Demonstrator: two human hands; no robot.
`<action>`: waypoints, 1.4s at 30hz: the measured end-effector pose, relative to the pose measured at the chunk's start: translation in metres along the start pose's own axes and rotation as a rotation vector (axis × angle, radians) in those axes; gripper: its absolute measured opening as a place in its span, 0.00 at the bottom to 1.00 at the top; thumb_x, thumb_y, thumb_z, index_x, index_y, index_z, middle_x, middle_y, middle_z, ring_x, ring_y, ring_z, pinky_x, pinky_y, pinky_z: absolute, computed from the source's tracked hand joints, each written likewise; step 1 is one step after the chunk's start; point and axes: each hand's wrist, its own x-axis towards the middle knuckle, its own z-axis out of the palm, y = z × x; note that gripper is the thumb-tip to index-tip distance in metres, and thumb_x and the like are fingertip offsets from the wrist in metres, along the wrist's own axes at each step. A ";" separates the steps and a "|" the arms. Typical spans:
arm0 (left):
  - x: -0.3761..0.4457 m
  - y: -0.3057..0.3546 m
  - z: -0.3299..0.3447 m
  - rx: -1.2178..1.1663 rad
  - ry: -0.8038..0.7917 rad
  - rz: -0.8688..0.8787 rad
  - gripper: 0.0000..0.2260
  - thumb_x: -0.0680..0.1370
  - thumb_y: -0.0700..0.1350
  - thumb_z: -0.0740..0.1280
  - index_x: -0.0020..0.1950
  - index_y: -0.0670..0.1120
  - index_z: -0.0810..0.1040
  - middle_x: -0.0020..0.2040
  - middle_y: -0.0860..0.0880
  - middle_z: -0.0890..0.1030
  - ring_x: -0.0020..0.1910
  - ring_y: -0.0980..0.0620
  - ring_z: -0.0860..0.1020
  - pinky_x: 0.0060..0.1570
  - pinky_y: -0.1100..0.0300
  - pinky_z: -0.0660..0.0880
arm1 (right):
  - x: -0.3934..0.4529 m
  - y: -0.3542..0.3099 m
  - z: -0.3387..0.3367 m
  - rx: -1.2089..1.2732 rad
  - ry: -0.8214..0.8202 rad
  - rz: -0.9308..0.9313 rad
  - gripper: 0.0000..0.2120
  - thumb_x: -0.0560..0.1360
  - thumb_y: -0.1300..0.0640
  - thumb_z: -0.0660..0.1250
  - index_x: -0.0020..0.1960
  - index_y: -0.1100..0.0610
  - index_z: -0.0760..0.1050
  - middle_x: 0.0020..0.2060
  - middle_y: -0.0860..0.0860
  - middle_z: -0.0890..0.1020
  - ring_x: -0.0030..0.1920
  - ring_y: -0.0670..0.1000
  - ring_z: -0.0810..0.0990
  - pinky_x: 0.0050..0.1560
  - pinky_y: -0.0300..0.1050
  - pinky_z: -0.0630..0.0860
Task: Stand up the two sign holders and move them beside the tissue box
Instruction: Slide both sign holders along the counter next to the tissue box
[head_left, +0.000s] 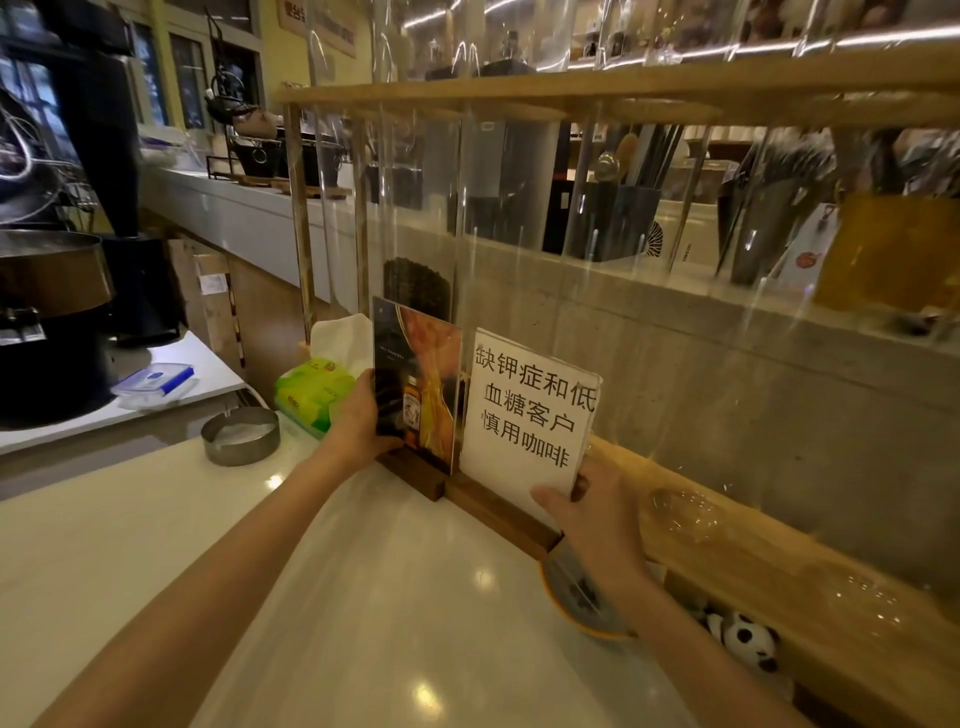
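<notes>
The left hand grips the picture sign holder and the right hand grips the text sign holder, both upright, so a hasty push could tip one onto the tissue box.

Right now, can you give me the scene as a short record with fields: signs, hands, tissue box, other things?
signs: picture sign and text sign, both upright on wooden bases, side by side
left hand: grips picture sign's left edge
right hand: grips text sign's lower right corner
tissue box: green, just left of picture sign
other: metal ashtray on counter
</notes>
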 end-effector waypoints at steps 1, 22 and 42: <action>0.000 -0.001 0.001 0.000 0.005 0.011 0.39 0.65 0.35 0.75 0.70 0.40 0.58 0.67 0.40 0.70 0.68 0.42 0.69 0.67 0.51 0.66 | -0.001 0.000 -0.001 -0.001 -0.012 0.002 0.21 0.69 0.62 0.71 0.62 0.57 0.73 0.62 0.55 0.78 0.61 0.55 0.77 0.52 0.46 0.80; -0.013 0.025 -0.010 0.359 -0.310 -0.144 0.19 0.71 0.49 0.70 0.58 0.42 0.77 0.58 0.43 0.78 0.56 0.46 0.76 0.56 0.57 0.72 | 0.082 -0.150 -0.035 -0.435 -0.422 -0.393 0.17 0.73 0.52 0.66 0.60 0.55 0.73 0.48 0.47 0.76 0.49 0.46 0.75 0.41 0.34 0.68; -0.033 -0.006 0.035 0.069 -0.054 -0.102 0.10 0.71 0.40 0.68 0.51 0.40 0.80 0.55 0.42 0.77 0.52 0.45 0.77 0.52 0.56 0.74 | 0.109 -0.153 0.034 -0.637 -0.395 -0.524 0.11 0.77 0.60 0.59 0.44 0.65 0.77 0.32 0.52 0.75 0.33 0.50 0.75 0.29 0.35 0.68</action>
